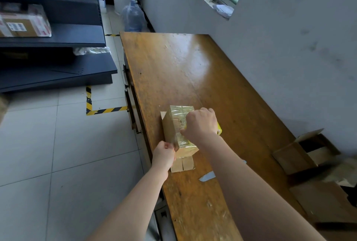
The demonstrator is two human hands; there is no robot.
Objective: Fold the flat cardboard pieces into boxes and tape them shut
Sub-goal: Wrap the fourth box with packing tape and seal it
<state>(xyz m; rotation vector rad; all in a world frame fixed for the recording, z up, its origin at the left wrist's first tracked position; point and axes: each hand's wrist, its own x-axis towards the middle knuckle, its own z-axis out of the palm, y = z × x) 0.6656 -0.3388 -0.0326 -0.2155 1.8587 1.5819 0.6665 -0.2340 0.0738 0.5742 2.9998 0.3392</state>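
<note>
Two bare arms reach out. The left hand (164,152) pinches clear shiny tape (179,114) at the small brown cardboard box (170,128) just right of it. The right hand (201,124) grips a yellow plastic tape holder (219,129) on top. Best to pull the tape tight and flat.

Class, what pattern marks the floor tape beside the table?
The floor tape has black-and-yellow diagonal stripes, seen in the head view.

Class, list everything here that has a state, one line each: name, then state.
box: folded, lying on the table, tape across its top.
left hand: pinches tape at the box's near corner.
right hand: grips a yellow dispenser on the box.
carton: flaps open.
</note>
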